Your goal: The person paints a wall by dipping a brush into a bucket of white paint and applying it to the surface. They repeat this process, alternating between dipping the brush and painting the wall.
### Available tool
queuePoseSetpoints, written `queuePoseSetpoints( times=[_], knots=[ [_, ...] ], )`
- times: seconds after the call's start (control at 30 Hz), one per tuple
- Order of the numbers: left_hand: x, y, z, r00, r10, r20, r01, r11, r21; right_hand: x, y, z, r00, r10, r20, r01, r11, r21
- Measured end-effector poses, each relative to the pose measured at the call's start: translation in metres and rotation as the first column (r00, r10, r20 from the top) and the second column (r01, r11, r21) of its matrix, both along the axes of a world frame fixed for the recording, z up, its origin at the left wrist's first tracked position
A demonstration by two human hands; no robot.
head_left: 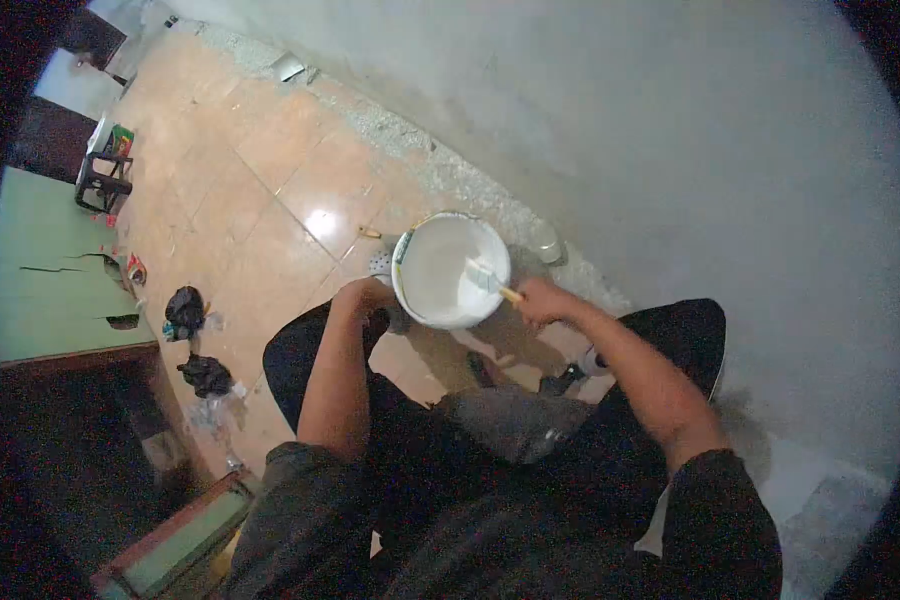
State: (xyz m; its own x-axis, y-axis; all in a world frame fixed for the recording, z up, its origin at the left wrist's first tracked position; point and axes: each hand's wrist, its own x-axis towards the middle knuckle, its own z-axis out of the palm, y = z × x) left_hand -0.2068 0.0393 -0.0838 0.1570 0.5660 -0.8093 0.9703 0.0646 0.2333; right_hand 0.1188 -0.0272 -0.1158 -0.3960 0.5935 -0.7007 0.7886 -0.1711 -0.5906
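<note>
My bucket [438,322] is white, with dark, green and yellowish marks along its rim, and the paint [438,262] inside is a pale greyish white, while my brush [497,285] shows a yellow-tan handle and whitish bristles. I wear a dark charcoal shirt [730,510] and black trousers [682,322], above floor tiles [235,220] of orange-beige crossed by a grid of thin lines. I see a plain grey wall [690,150], a pale green panel [45,250] with a jagged dark crack pattern, and black bags [206,376].
</note>
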Motion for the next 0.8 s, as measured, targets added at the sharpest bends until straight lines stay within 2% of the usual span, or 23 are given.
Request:
queuePoseSetpoints(
  times=[0.03, 0.1, 0.13, 0.17, 0.2, 0.23, 0.27, 0.33, 0.37, 0.4, 0.47, 0.5, 0.53, 0.57, 0.63, 0.7, 0.73, 0.8],
  knots=[
    [0.004, 0.007, 0.004, 0.997, -0.052, -0.051, 0.053, 0.998, 0.02, -0.009, 0.0, 0.005, 0.997, -0.034, 0.066, 0.031, 0.998, 0.048],
    [0.011, 0.028, 0.025, 0.978, -0.027, 0.206, -0.008, 0.986, 0.168, -0.018, -0.004, 0.005, 0.988, -0.071, 0.139, 0.057, 0.993, 0.102],
    [0.013, 0.033, 0.042, 0.943, -0.026, 0.33, -0.054, 0.971, 0.231, -0.02, -0.006, -0.005, 0.983, -0.075, 0.167, 0.03, 0.967, 0.254],
    [0.018, 0.029, 0.076, 0.94, -0.025, 0.339, -0.058, 0.971, 0.232, -0.022, -0.007, -0.011, 0.978, -0.08, 0.193, -0.003, 0.918, 0.397],
    [0.026, 0.02, 0.122, 0.903, 0.073, 0.424, -0.188, 0.954, 0.235, -0.024, -0.006, -0.011, 0.977, -0.078, 0.199, -0.008, 0.918, 0.397],
    [0.029, 0.016, 0.144, 0.848, 0.164, 0.504, -0.313, 0.923, 0.226, -0.027, -0.004, -0.011, 0.979, -0.12, 0.166, 0.035, 0.897, 0.442],
    [0.026, 0.019, 0.144, 0.846, 0.166, 0.506, -0.315, 0.922, 0.224, -0.031, -0.002, -0.012, 0.979, -0.16, 0.13, 0.079, 0.873, 0.482],
    [0.021, 0.024, 0.14, 0.826, 0.135, 0.548, -0.294, 0.931, 0.214, -0.038, 0.001, -0.028, 0.968, -0.168, 0.185, 0.067, 0.887, 0.457],
    [0.026, 0.031, 0.137, 0.813, 0.158, 0.56, -0.277, 0.951, 0.134, -0.042, 0.003, -0.035, 0.961, -0.228, 0.156, 0.137, 0.884, 0.446],
    [0.025, 0.04, 0.119, 0.81, 0.163, 0.564, -0.283, 0.95, 0.131, -0.044, 0.008, -0.043, 0.949, -0.286, 0.129, 0.204, 0.876, 0.438],
    [0.021, 0.054, 0.069, 0.902, -0.054, 0.429, -0.04, 0.978, 0.206, -0.052, 0.015, -0.068, 0.952, -0.287, 0.109, 0.205, 0.858, 0.472],
    [0.024, 0.059, 0.074, 0.952, -0.086, 0.294, 0.03, 0.981, 0.191, -0.062, 0.02, -0.069, 0.914, -0.374, 0.159, 0.264, 0.844, 0.466],
    [0.028, 0.066, 0.069, 0.953, -0.077, 0.292, 0.021, 0.982, 0.189, -0.069, 0.025, -0.074, 0.866, -0.454, 0.209, 0.321, 0.825, 0.464],
    [0.031, 0.071, 0.061, 0.961, -0.011, 0.276, -0.051, 0.975, 0.214, -0.075, 0.028, -0.083, 0.871, -0.445, 0.207, 0.315, 0.83, 0.46],
    [0.039, 0.073, 0.047, 0.963, 0.066, 0.261, -0.13, 0.963, 0.236, -0.084, 0.035, -0.109, 0.821, -0.566, 0.073, 0.559, 0.823, 0.096],
    [0.05, 0.072, 0.033, 0.978, 0.147, 0.147, -0.172, 0.97, 0.169, -0.093, 0.037, -0.117, 0.796, -0.601, 0.075, 0.589, 0.797, 0.129],
    [0.054, 0.071, 0.017, 0.979, 0.147, 0.145, -0.17, 0.971, 0.167, -0.096, 0.036, -0.119, 0.763, -0.642, 0.077, 0.625, 0.763, 0.165],
    [0.063, 0.067, -0.007, 0.994, 0.091, 0.06, -0.101, 0.976, 0.194, -0.09, 0.039, -0.119, 0.781, -0.619, 0.087, 0.602, 0.782, 0.162]
  ],
)
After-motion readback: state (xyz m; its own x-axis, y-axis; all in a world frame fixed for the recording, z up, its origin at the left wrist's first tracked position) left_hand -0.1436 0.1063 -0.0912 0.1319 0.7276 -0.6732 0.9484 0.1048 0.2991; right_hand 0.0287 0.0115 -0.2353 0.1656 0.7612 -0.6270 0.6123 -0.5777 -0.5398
